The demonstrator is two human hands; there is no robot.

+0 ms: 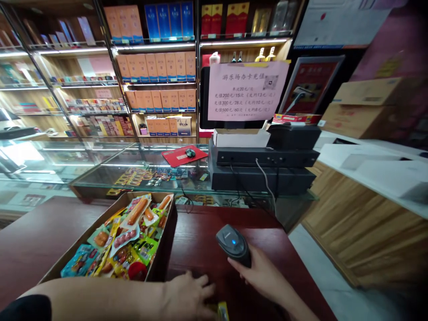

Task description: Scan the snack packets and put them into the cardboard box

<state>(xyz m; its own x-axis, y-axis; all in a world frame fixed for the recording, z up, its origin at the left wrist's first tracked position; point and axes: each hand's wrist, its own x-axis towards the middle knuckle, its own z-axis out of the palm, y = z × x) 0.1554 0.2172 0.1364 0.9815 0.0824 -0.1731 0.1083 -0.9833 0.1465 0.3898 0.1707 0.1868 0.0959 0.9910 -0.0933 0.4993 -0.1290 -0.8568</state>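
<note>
My right hand [264, 272] is wrapped round a dark handheld barcode scanner [234, 244] with a small blue light on its top. The scanner is held over the dark red table, its head toward the counter. Low in the view, my left hand [189, 295] reaches in from the left with its fingers apart, slightly blurred. Just beside its fingers, a small yellow packet [223, 310] shows at the bottom edge; whether they touch it I cannot tell. Behind my left forearm is an open cardboard box [170, 218] filled with packaged sausages and other wrapped snacks.
Beyond the table [197, 227] stands a glass display counter [100, 176] with a red mouse pad [174, 157]. A dark cash register unit [261, 178] with hanging cables and a pink paper sign [247, 91] is ahead. Cartons [364, 109] stand at right; stocked shelves line the back.
</note>
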